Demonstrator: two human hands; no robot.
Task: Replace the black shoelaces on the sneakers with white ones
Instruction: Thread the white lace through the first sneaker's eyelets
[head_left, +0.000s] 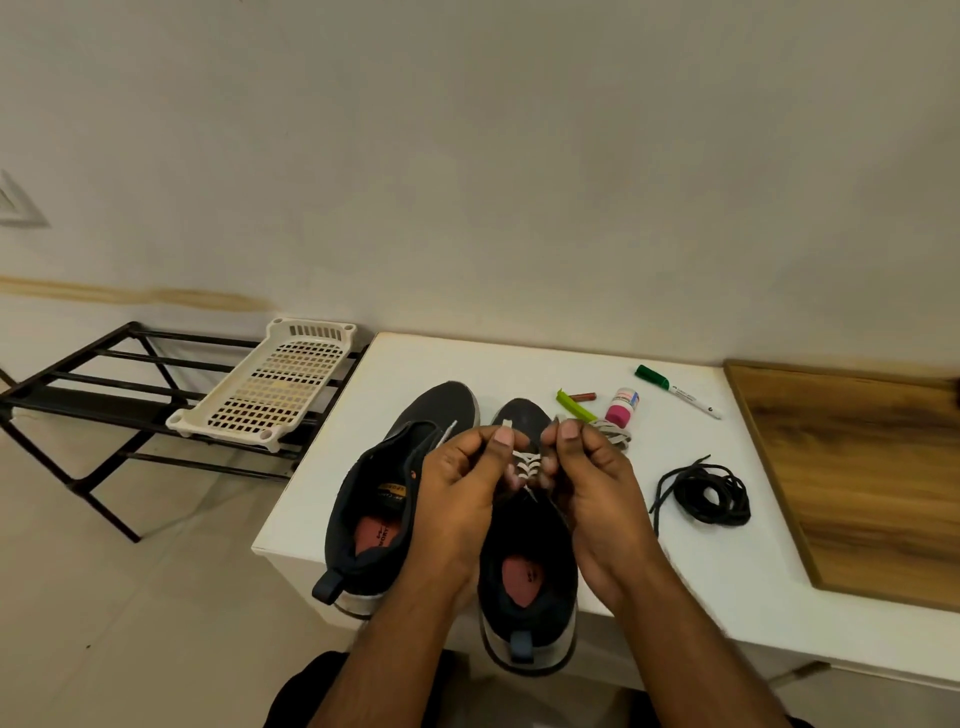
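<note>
**White lace halfway up the right-hand sneaker**

Two dark sneakers sit side by side on the white bench, toes toward the wall. The right sneaker has several rows of white lace already crossed over its tongue. The left sneaker gapes open with a loose white lace end lying across it, and I cannot tell whether it is threaded at all.

Both hands are over the right sneaker. The left hand has its grip clenched on one end of the white lace, thumb pressed on top; the right hand is curled the same way on the other end. The pulled-out black laces lie in a loose coil to the right, well apart from the shoes. Just past the right hand sits another bundle of white lace, near a green marker and a small pink-capped bottle.

What I would worry about is uneven pulling: if one hand draws harder, one end could come up short for the top holes. A slipped pinch would let the rows slacken. The sneaker's heel overhangs the bench edge, so a sharp tug toward the body could drag it off.
</note>
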